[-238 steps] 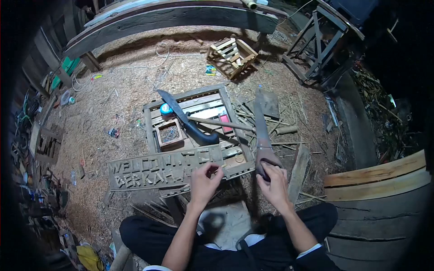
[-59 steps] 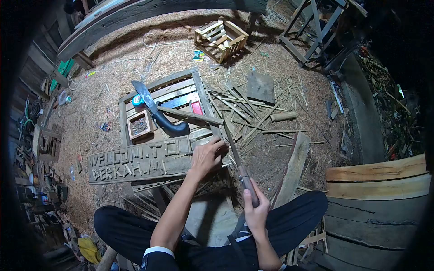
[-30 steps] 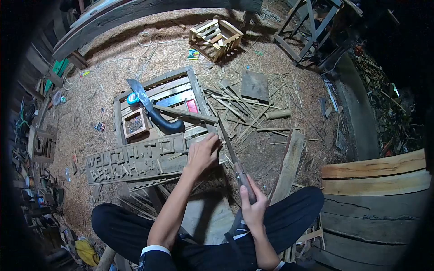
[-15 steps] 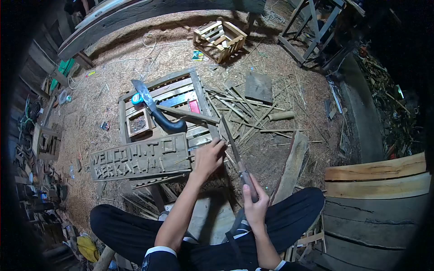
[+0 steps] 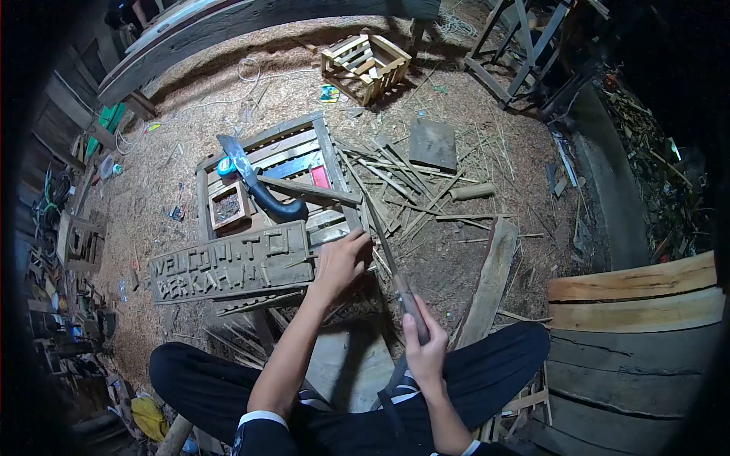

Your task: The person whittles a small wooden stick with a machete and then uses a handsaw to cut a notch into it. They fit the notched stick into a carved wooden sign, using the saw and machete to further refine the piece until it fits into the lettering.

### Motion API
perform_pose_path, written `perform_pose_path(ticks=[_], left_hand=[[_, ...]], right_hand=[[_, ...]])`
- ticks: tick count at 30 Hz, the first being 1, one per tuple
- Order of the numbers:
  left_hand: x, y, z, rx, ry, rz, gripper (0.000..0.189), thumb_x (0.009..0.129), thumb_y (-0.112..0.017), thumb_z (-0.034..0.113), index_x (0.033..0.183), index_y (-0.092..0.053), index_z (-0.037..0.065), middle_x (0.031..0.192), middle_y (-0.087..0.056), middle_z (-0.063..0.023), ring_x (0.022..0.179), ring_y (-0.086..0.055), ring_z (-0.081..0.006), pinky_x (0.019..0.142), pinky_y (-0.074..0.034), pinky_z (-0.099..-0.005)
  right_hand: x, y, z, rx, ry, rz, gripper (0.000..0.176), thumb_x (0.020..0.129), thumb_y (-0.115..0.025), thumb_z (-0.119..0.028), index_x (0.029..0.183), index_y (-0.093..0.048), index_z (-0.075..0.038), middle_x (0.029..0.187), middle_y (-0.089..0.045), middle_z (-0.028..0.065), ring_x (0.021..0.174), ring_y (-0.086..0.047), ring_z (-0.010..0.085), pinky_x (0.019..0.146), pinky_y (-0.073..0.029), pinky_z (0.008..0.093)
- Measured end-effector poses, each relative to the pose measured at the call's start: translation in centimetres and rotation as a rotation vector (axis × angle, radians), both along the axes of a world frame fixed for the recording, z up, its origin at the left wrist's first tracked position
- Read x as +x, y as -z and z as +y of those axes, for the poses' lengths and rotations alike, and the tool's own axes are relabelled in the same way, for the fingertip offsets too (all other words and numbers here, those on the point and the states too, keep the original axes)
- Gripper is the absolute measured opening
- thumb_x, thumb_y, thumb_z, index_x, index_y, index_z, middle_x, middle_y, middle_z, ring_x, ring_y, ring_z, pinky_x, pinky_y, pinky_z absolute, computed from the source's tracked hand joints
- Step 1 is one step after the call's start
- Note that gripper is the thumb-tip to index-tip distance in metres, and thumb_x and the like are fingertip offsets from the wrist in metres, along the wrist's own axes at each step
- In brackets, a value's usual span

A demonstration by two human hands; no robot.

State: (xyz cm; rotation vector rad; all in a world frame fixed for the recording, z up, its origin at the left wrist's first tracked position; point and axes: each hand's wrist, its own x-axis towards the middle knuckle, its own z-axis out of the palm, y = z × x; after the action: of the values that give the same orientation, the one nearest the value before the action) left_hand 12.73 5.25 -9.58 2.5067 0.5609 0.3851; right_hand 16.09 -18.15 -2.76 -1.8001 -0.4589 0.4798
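My right hand (image 5: 426, 343) is closed around the handle of a long knife (image 5: 388, 254), its narrow dark blade pointing up and away from me. Close to the blade's left side, my left hand (image 5: 342, 261) is closed with the fingers pinched together; what they hold is hidden. Left of that hand lies a wooden sign (image 5: 228, 264) with raised stick letters, "WELCOM" and "BERKAH" partly readable. Behind it, a machete (image 5: 278, 208) with a black curved handle rests on a low slatted wooden table (image 5: 328, 144).
The table also carries a small square wooden box (image 5: 221, 223), a blue tape measure (image 5: 226, 166) and a pink-red block (image 5: 320, 177). Thin wood strips (image 5: 395, 178) litter the ground beyond. A slatted crate (image 5: 384, 76) stands farther back; planks (image 5: 631, 285) lie at right.
My left hand has shifted slightly left, away from the blade. My right hand and the knife have moved slightly left and toward me. The view has shifted a little.
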Motion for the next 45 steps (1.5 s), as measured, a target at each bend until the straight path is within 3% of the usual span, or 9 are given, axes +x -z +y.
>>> perform_pose_path(ticks=[5, 14, 16, 26, 29, 34, 37, 41, 45], left_hand=[[0.2, 0.1, -0.1, -0.028, 0.002, 0.052, 0.039, 0.071, -0.069, 0.006, 0.109, -0.059, 0.009, 0.107, -0.061, -0.0109, 0.092, -0.065, -0.0405, 0.073, -0.054, -0.0498], [0.3, -0.8, 0.0, -0.05, -0.024, 0.11, 0.041, 0.072, -0.067, 0.008, 0.113, -0.061, 0.01, 0.114, -0.064, -0.0107, 0.095, -0.066, -0.0404, 0.074, -0.054, -0.0498], [0.3, -0.1, 0.3, -0.004, -0.011, 0.005, 0.042, 0.073, -0.068, 0.008, 0.114, -0.062, 0.01, 0.116, -0.064, -0.0106, 0.097, -0.065, -0.0404, 0.075, -0.054, -0.0494], [0.4, 0.1, 0.5, -0.026, -0.017, 0.052, 0.04, 0.074, -0.066, 0.008, 0.114, -0.062, 0.008, 0.105, -0.062, -0.0131, 0.094, -0.065, -0.0398, 0.072, -0.053, -0.0488], [0.4, -0.7, 0.2, -0.036, -0.007, 0.085, 0.041, 0.075, -0.066, 0.007, 0.115, -0.062, 0.008, 0.106, -0.062, -0.0127, 0.092, -0.065, -0.0402, 0.072, -0.053, -0.0484], [0.3, -0.2, 0.3, -0.011, -0.013, 0.033, 0.039, 0.075, -0.066, 0.007, 0.114, -0.063, 0.009, 0.108, -0.064, -0.0117, 0.093, -0.066, -0.0394, 0.073, -0.053, -0.0476], [0.5, -0.5, 0.1, -0.025, -0.034, 0.04, 0.037, 0.076, -0.066, 0.008, 0.113, -0.063, 0.009, 0.111, -0.065, -0.0111, 0.093, -0.066, -0.0399, 0.072, -0.054, -0.0482], [0.6, -0.7, 0.3, -0.046, -0.053, 0.064, 0.036, 0.076, -0.066, 0.007, 0.112, -0.062, 0.009, 0.111, -0.065, -0.0102, 0.091, -0.066, -0.041, 0.071, -0.054, -0.0489], [0.6, -0.9, 0.2, -0.047, -0.042, 0.112, 0.037, 0.076, -0.066, 0.007, 0.112, -0.063, 0.01, 0.109, -0.065, -0.0105, 0.091, -0.066, -0.041, 0.071, -0.053, -0.0493]], right_hand=[[1.7, 0.0, 2.4, -0.046, -0.038, -0.038, 0.047, 0.1, -0.063, -0.021, 0.135, -0.059, 0.009, 0.128, -0.069, 0.0238, 0.12, -0.066, 0.0255, 0.101, -0.049, 0.0354], [1.2, 0.4, 1.8, -0.015, -0.014, 0.02, 0.048, 0.101, -0.063, -0.022, 0.135, -0.058, 0.01, 0.129, -0.067, 0.025, 0.123, -0.064, 0.0277, 0.103, -0.048, 0.0359], [0.5, 0.5, 0.6, -0.033, -0.025, 0.075, 0.048, 0.101, -0.063, -0.024, 0.134, -0.059, 0.01, 0.129, -0.067, 0.0259, 0.122, -0.065, 0.0283, 0.103, -0.048, 0.036], [-1.0, 1.4, -0.6, 0.042, 0.008, -0.018, 0.045, 0.102, -0.062, -0.021, 0.135, -0.058, 0.008, 0.126, -0.069, 0.0219, 0.115, -0.067, 0.023, 0.099, -0.05, 0.034], [1.0, -0.4, 2.9, 0.032, -0.031, 0.036, 0.043, 0.102, -0.061, -0.021, 0.135, -0.059, 0.007, 0.126, -0.069, 0.021, 0.116, -0.066, 0.022, 0.1, -0.049, 0.034], [-0.7, 0.8, 0.1, 0.038, -0.002, 0.015, 0.045, 0.103, -0.06, -0.024, 0.135, -0.059, 0.007, 0.126, -0.07, 0.0209, 0.117, -0.066, 0.0223, 0.1, -0.049, 0.0342], [1.2, -0.7, 3.5, 0.025, -0.035, -0.001, 0.044, 0.103, -0.059, -0.021, 0.136, -0.059, 0.008, 0.126, -0.069, 0.0205, 0.119, -0.065, 0.0225, 0.101, -0.048, 0.0339], [-1.6, 0.5, -0.8, 0.05, 0.013, 0.018, 0.044, 0.102, -0.061, -0.023, 0.134, -0.06, 0.009, 0.125, -0.07, 0.0238, 0.116, -0.067, 0.0254, 0.1, -0.049, 0.0351], [1.5, -0.4, 3.8, -0.033, -0.016, 0.053, 0.044, 0.102, -0.061, -0.02, 0.134, -0.06, 0.01, 0.125, -0.069, 0.0254, 0.118, -0.067, 0.0272, 0.102, -0.049, 0.036]])
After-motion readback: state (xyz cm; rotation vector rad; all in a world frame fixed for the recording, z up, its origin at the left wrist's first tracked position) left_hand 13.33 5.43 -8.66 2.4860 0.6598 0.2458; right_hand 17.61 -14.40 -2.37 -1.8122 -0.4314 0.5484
